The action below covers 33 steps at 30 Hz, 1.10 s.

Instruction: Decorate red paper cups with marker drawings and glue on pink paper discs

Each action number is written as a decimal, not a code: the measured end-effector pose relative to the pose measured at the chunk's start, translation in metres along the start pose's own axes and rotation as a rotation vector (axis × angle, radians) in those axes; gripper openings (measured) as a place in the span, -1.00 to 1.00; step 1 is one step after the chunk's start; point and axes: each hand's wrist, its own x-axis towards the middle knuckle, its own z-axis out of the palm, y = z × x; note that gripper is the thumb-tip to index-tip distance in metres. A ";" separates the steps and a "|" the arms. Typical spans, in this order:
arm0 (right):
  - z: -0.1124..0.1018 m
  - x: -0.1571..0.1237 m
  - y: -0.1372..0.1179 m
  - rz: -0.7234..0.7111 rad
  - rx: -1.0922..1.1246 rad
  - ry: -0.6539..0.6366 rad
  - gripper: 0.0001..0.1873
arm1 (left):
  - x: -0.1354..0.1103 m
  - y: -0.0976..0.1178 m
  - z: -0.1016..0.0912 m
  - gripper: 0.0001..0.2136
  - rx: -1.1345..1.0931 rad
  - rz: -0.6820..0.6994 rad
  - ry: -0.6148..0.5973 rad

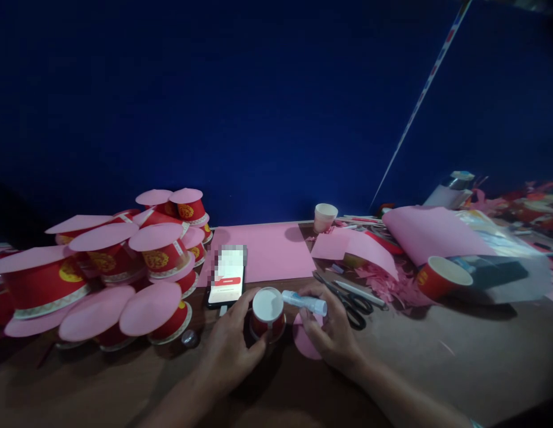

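Observation:
My left hand (pixel 227 348) grips a red paper cup (pixel 268 315) that stands upside down on the brown table, its white bottom facing up. My right hand (pixel 332 333) is closed on a white glue stick (pixel 304 302), whose tip points at the cup's bottom. The same hand rests on a pink paper circle (pixel 303 345) that lies just right of the cup.
A heap of red cups topped with pink circles (pixel 125 267) fills the left side. A phone (pixel 226 276) lies behind the cup on pink paper (pixel 276 249). Scissors (pixel 350 303), a pen, pink scraps, a tipped red cup (pixel 439 276) and rolled pink paper (pixel 428 232) lie to the right.

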 end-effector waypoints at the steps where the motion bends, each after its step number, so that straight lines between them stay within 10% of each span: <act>1: 0.000 0.000 -0.001 -0.005 0.003 -0.005 -0.73 | 0.000 0.000 0.000 -0.50 -0.001 0.007 0.003; 33: 0.002 -0.002 0.007 -0.044 0.062 -0.032 -0.76 | 0.001 -0.002 0.001 -0.51 -0.089 -0.035 0.023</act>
